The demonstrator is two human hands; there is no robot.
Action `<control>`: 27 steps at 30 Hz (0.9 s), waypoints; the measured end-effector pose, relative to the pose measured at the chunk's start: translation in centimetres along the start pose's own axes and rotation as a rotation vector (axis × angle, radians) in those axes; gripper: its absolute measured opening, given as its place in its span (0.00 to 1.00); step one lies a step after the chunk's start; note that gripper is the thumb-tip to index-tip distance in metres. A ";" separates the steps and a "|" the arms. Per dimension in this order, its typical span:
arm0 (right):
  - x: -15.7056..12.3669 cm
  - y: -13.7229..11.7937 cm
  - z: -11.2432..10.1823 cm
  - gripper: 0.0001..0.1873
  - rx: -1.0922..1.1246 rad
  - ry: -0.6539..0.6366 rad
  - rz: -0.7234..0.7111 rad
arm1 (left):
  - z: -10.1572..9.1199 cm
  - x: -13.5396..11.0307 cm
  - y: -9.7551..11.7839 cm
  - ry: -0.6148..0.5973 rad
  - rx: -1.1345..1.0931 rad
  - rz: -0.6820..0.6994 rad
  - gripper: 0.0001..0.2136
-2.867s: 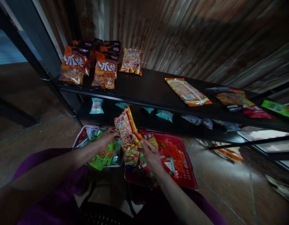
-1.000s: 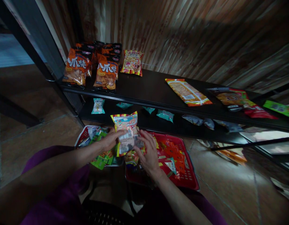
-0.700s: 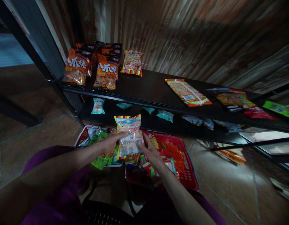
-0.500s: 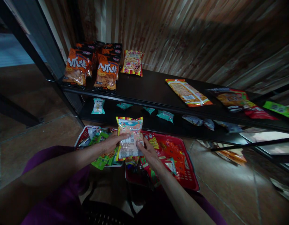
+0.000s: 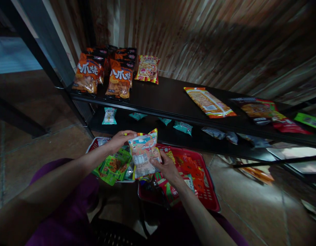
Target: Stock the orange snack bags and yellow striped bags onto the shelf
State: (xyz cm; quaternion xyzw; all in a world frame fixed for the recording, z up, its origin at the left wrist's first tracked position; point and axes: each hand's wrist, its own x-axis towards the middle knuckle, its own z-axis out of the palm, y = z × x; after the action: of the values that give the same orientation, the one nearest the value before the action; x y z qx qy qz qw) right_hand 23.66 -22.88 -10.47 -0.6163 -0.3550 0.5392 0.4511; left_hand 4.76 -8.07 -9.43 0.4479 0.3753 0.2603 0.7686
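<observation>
Above the two baskets I hold a snack bag (image 5: pixel 143 159) with yellow and red edges, its printed, mostly pale panel facing me. My right hand (image 5: pixel 168 167) grips its right side, thumb across the front. At its top left corner, my left hand (image 5: pixel 122 140) has its fingers closed on the edge. Beneath my left forearm, green snack packets (image 5: pixel 115 165) lie in a white-rimmed basket (image 5: pixel 90 147). Under my right hand is a red basket (image 5: pixel 215 201) holding orange-red packets (image 5: pixel 192 169) and other bags.
A dark shelf (image 5: pixel 168 90) ahead bears orange snack bags (image 5: pixel 119 80), a red-and-yellow bag (image 5: pixel 147 69) and a flat-lying noodle-like snack packet (image 5: pixel 209 102). Small teal packets (image 5: pixel 182 127) lie on the lower shelf. A metal post (image 5: pixel 51 65) stands at left.
My left hand has slid from the bag's left side up to its top left corner. The bag now tilts, its right top corner higher. My right hand keeps its hold.
</observation>
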 end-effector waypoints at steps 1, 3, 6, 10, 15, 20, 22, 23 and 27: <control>0.0 -0.2 -0.2 0.25 -0.012 -0.022 0.000 | -0.4 0.1 0.2 -0.025 0.057 0.003 0.13; 0.0 -0.5 -0.5 0.24 -0.055 -0.050 -0.009 | -0.8 0.2 0.5 -0.092 0.135 0.011 0.12; 0.1 -0.4 -0.8 0.23 -0.135 -0.074 -0.035 | -0.8 0.1 0.6 -0.148 0.208 0.022 0.11; 0.3 0.5 -0.9 0.24 -0.198 -0.092 -0.047 | -0.2 0.1 0.0 -0.041 0.311 0.043 0.10; 0.1 0.6 -0.5 0.21 -0.113 -0.102 -0.042 | 0.5 -0.3 -0.5 0.132 0.296 0.133 0.14; 0.1 0.2 0.0 0.21 -0.066 -0.063 -0.047 | 0.5 -0.4 -0.1 0.165 0.245 0.111 0.13; 0.2 0.4 0.0 0.21 -0.044 -0.054 -0.039 | 0.2 -0.1 -0.1 0.157 0.198 0.067 0.13; 0.2 0.6 0.0 0.21 -0.026 -0.045 -0.027 | 0.0 0.1 -0.2 0.149 0.158 0.045 0.13; 0.4 1.0 0.0 0.24 0.059 0.034 0.027 | -0.7 0.5 -0.5 0.089 -0.042 -0.003 0.14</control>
State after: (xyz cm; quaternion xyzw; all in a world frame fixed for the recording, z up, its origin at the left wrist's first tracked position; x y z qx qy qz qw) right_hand 23.69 -22.85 -11.53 -0.6164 -0.3229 0.5449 0.4678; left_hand 4.49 -7.56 -10.23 0.4193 0.4040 0.2866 0.7608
